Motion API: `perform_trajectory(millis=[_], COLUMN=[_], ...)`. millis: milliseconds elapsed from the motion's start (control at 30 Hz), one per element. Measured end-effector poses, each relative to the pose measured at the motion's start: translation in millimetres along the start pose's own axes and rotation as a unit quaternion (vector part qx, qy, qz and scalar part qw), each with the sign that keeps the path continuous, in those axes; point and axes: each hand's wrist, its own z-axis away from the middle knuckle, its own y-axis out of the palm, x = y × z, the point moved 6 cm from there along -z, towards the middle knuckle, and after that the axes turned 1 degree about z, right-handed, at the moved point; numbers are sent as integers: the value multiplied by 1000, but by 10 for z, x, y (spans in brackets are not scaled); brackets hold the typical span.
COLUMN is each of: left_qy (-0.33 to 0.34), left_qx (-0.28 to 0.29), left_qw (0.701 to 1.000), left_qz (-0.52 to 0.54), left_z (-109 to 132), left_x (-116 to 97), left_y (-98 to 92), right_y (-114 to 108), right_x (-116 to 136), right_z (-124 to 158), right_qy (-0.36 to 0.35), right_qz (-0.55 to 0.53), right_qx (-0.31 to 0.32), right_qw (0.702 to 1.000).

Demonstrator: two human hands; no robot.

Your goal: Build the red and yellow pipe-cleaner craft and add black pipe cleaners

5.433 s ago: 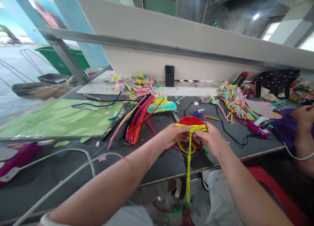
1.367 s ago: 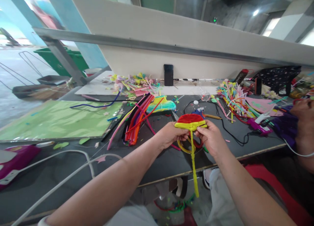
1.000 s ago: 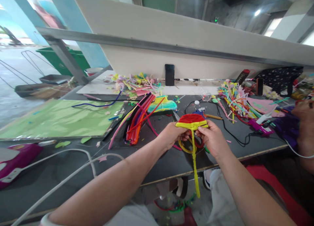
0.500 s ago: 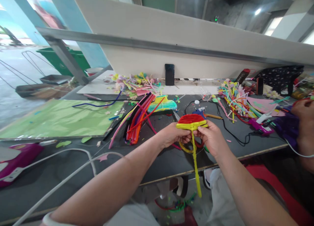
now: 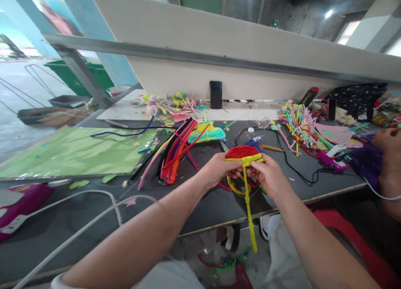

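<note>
Between my two hands is a red and yellow pipe-cleaner piece, a red half-round with a yellow band along its lower edge. My left hand grips its left end, and my right hand pinches the right end of the band. From the band's middle a yellow pipe-cleaner strand hangs down past the table edge. Behind my hands, a yellow ring lies on the table, partly hidden. A bundle of pipe cleaners in red, orange, purple and black rests to the left, beside a turquoise and yellow pipe-cleaner piece.
A purple glue gun with a white cord lies at the left, near a green sheet. Another glue gun is on the right, close to a co-worker's hand. A phone leans against the back board.
My hands and the red and yellow piece stay almost in place, with only slight finger movement. The view has shifted a little. At the right edge, the co-worker's hand has moved slightly.
</note>
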Motion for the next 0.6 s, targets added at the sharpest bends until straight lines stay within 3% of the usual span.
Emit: perform_trajectory(millis=[200,600], left_qy=[2,-11], left_qx=[-11,-10], left_qw=[1000,1000], left_qz=[-8,15], left_z=[-3,-11], left_x=[7,29], left_y=[2,-32], right_y=[-9,-25], right_x=[-18,101], right_z=[-8,-1], right_qy=[27,19], right_qz=[15,51], right_qx=[-6,43], right_qw=[999,998])
